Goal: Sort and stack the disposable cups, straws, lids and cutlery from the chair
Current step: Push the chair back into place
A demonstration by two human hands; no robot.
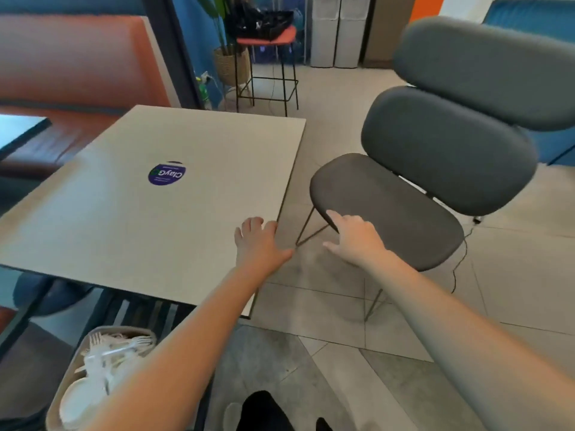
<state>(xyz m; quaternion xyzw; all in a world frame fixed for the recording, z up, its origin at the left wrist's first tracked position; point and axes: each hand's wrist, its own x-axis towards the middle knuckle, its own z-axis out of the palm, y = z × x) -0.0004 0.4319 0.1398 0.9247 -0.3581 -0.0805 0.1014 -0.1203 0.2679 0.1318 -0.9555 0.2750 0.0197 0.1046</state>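
The left hand [258,241] lies flat and relaxed on the near right corner of the beige table [140,237], fingers spread and grasping nothing. The right hand [354,234] reaches to the grey chair [404,213]. Its straight fingers touch the front edge of the seat, also holding nothing. The disposables sit at the lower left, below the table edge, in a beige tray [53,412] - white plastic forks [124,343] above, round white lids [77,402] nearer. A purple sticker [167,174] marks the tabletop.

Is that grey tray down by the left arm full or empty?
Not empty: the tray holds white plastic forks and round white lids. The left arm hides part of it.
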